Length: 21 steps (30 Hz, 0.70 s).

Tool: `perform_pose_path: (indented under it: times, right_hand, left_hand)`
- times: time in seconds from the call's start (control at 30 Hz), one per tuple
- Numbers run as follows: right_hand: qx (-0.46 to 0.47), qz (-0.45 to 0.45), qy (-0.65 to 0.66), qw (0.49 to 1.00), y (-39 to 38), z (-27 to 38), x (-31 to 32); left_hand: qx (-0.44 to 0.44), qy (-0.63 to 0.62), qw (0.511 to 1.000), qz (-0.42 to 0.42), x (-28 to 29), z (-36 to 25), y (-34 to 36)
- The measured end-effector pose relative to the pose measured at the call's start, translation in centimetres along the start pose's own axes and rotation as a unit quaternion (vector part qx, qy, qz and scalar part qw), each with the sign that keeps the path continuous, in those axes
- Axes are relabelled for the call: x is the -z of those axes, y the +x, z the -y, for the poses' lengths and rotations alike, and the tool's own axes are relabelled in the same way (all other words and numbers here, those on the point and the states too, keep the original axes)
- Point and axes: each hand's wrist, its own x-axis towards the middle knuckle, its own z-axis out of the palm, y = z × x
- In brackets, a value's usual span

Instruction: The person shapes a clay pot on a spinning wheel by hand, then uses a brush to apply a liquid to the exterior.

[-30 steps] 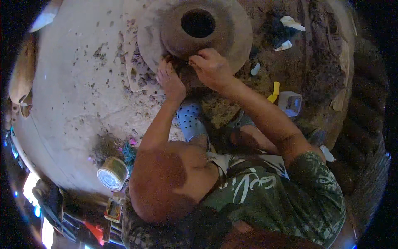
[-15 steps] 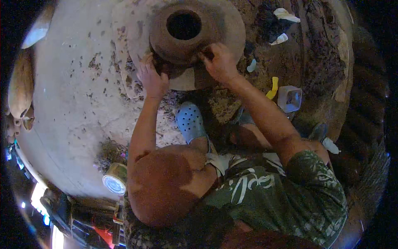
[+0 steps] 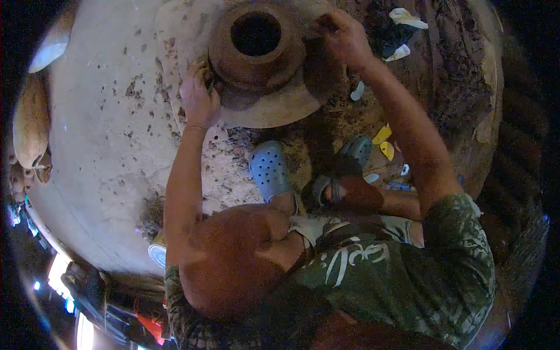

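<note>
A round brown clay pot with a dark, wide mouth stands upright on a flat round board at the top of the head view. Close to the pot's left side is my left hand, its fingers curled in near the board's edge; anything between them is too dark to name. My right hand is raised to the right of the pot, apart from it. Its fingertips are bent together, and what they may hold cannot be made out.
White cloth-like scraps lie at the far right, on dark, rough ground. Small yellow pieces and a pale piece lie below my right forearm. My blue clog is near the board. A tub sits at lower left.
My right hand has left the pot's front right side and moved right and farther away. My left hand has shifted slightly left and away, its fingers now more curled. The clear container is no longer visible.
</note>
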Motion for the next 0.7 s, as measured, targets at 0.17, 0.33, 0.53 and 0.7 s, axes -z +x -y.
perform_pose_path:
  times: [0.17, 0.33, 0.53, 0.7]
  right_hand:
    - [0.101, 0.106, -0.117, 0.982, -0.3, 0.5, 0.5]
    - [-0.001, 0.245, -0.129, 0.961, -4.1, 1.6, -0.1]
    - [-0.029, 0.203, -0.134, 0.969, -9.8, 4.1, -1.5]
    - [-0.099, 0.208, -0.078, 0.970, -12.0, 7.7, -3.3]
  left_hand:
    - [0.050, 0.057, 0.997, -0.002, -0.7, -2.8, -1.0]
    - [0.095, 0.065, 0.993, -0.037, -2.6, -8.9, -4.6]
    - [0.138, 0.053, 0.982, 0.114, -2.4, -14.7, -9.0]
    - [0.105, -0.052, 0.984, 0.131, -3.5, -16.7, -9.7]
